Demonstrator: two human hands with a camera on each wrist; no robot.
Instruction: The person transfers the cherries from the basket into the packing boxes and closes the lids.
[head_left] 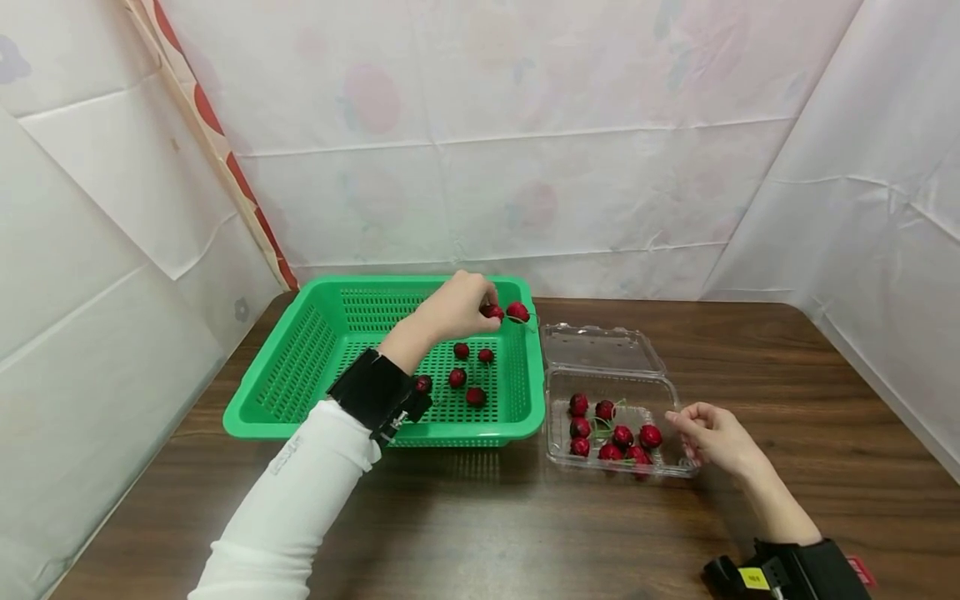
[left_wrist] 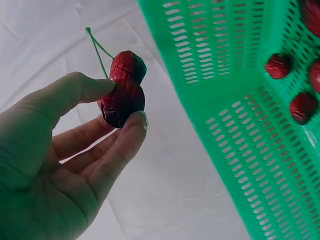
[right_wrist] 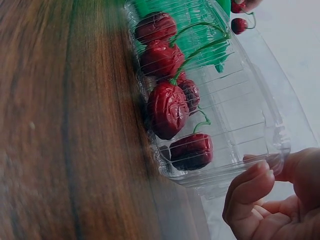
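My left hand [head_left: 457, 310] pinches a pair of dark red cherries [left_wrist: 122, 97] joined by a green stem, thumb on one side and fingers on the other. In the head view the pair is over the right back part of a green basket [head_left: 322, 329]. Several more cherries [head_left: 476, 397] lie on the basket's floor. At the right, my right hand [head_left: 712, 435] pinches the right rim of a clear plastic clamshell box [right_wrist: 272, 130] between thumb and fingers. Several red cherries [right_wrist: 167, 110], some with green stems, lie inside that box.
The box's clear lid [head_left: 603, 350] is folded back behind it. Basket and box stand side by side on a dark wooden table [head_left: 480, 517]. White patterned sheeting [head_left: 487, 150] hangs behind the table and along both sides.
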